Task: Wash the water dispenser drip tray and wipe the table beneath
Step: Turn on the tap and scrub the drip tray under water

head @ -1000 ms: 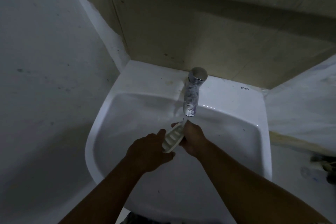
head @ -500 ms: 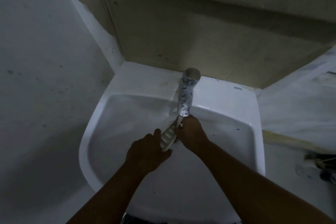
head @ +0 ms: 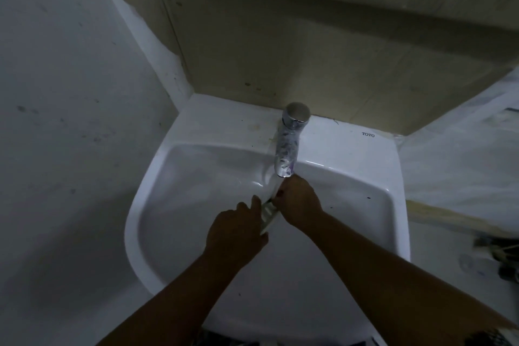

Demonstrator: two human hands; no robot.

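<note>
slotted drip tray (head: 269,212) under the tap (head: 287,149), both hands' fingers (head: 256,203) clasped round it

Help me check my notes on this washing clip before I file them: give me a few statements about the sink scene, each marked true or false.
1. Both hands hold the drip tray over the basin of the sink. True: the left hand and right hand grip it from either side.
2. The tray lies flat on the bottom of the basin. False: it is held up between the hands, on edge, just below the spout.
3. The faucet stands at the back rim of the sink. True.
4. The sink is black. False: it is white, with TOTO lettering on its back ledge.
5. The right hand is right beneath the spout. True.
6. A sponge rests on the sink ledge. False: no sponge shows there.
</note>
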